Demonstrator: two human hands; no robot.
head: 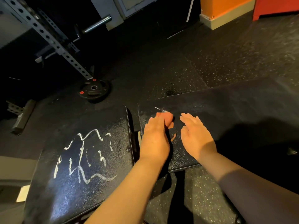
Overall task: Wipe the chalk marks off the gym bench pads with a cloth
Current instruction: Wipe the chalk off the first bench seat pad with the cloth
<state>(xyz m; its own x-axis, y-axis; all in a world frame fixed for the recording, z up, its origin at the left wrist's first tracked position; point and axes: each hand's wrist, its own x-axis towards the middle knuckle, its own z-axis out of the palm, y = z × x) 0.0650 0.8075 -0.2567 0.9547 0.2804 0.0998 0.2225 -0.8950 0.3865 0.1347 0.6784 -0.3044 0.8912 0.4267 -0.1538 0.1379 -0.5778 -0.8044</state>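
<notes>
Two black bench pads lie side by side. The left pad (84, 183) carries white chalk scribbles (85, 154) across its middle. The right, longer pad (226, 110) shows only a small chalk smear (159, 109) near its near-left corner. My left hand (155, 138) grips a small orange cloth (169, 118) and presses it on the right pad just below that smear; most of the cloth is hidden under my fingers. My right hand (195, 135) rests flat on the right pad beside it, fingers straight, holding nothing.
A black weight plate (95, 91) lies on the speckled rubber floor beyond the left pad. A perforated steel rack upright (53, 41) and a barbell sleeve (97, 24) stand at the back left. An orange wall base (226, 12) is at the back right.
</notes>
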